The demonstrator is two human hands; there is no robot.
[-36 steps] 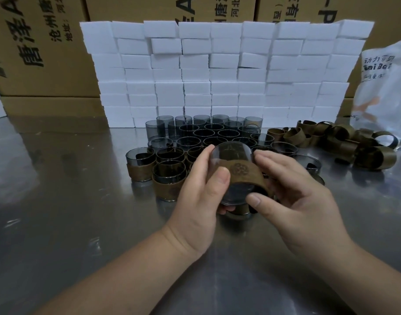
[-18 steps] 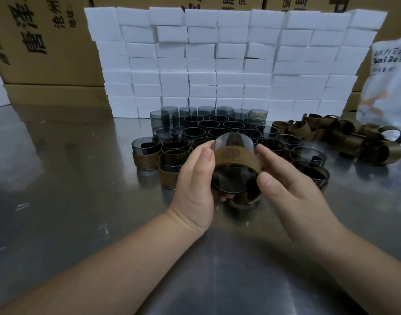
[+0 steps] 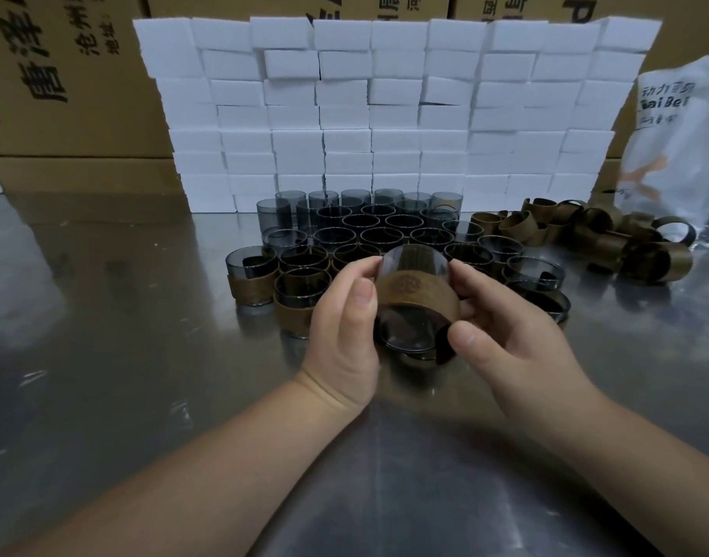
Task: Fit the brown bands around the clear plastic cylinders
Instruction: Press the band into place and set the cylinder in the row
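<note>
Tilted a second ago, the band (image 3: pixel 417 296) now sits level round the cylinder (image 3: pixel 415 261); left hand (image 3: pixel 341 335) grips the cylinder's side, right hand (image 3: pixel 513 343) pinches the band's end.

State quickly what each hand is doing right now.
Left hand: gripping the clear plastic cylinder with the brown band around it.
Right hand: gripping the same cylinder's other side.

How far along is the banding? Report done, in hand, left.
Done: a few banded cylinders stand front left. In hand: the left hand and right hand grip one cylinder, its brown band wrapped on, one end sticking out. Left: bare cylinders in the back row, and a pile of loose bands at right.
</note>
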